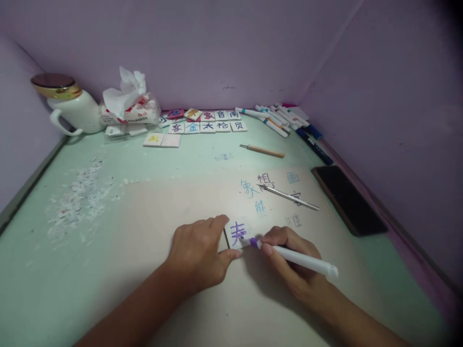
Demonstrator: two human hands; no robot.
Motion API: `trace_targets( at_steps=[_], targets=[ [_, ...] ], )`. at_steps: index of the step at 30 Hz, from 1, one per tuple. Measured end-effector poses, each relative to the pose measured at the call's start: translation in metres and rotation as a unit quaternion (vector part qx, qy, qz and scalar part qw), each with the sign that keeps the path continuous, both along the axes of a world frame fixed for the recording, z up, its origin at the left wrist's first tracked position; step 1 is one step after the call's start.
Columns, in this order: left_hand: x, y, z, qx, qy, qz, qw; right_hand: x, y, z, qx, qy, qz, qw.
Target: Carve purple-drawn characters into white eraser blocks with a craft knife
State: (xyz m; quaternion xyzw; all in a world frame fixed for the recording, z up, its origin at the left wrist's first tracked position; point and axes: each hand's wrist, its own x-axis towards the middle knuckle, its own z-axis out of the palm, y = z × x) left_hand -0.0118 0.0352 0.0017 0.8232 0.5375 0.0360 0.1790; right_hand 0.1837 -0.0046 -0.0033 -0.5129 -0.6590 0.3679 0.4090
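Note:
My right hand point(289, 255) grips a white marker pen point(307, 260) with a purple collar. The pen's tip touches a small white tile point(233, 243) that bears a purple Chinese character. From the left, my left hand point(198, 250) holds the tile, its thumb along the near edge and its fingers by the far edge. A dark line runs down the tile beside the fingers. Under both hands lies a pale board point(162, 202). Beyond the tile, a silver craft knife point(292, 196) rests on the board among handwritten blue and dark characters.
Small character tiles point(208, 127) stand in rows at the back, left of several markers point(277, 118). A wooden-handled carving tool point(265, 151) lies nearer. At right is a dark phone point(345, 197); at left are white shavings point(77, 197), a tissue pack point(132, 113) and a lidded mug point(77, 111).

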Motion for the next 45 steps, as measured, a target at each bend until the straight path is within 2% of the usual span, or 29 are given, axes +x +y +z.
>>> trace_targets(
  at_steps=[13, 24, 32, 40, 45],
  targets=[
    [0.001, 0.002, 0.004, -0.007, 0.013, 0.006, 1.0, -0.001, 0.004, -0.001, 0.029, -0.034, 0.018, 0.999],
    [0.001, 0.002, 0.003, -0.009, 0.009, 0.017, 1.0, -0.001, 0.004, 0.001, -0.003, -0.029, 0.021, 0.999],
    [0.001, 0.003, 0.007, -0.012, 0.016, 0.009, 1.0, 0.001, 0.004, -0.001, -0.036, 0.003, -0.004, 0.999],
    [0.002, 0.002, 0.009, -0.025, 0.023, 0.017, 0.999, 0.004, -0.001, -0.001, 0.008, -0.003, -0.021, 1.0],
    [0.002, 0.004, 0.016, -0.063, 0.021, 0.008, 0.998, -0.001, -0.006, 0.002, 0.05, -0.04, 0.025, 0.998]
  ],
)
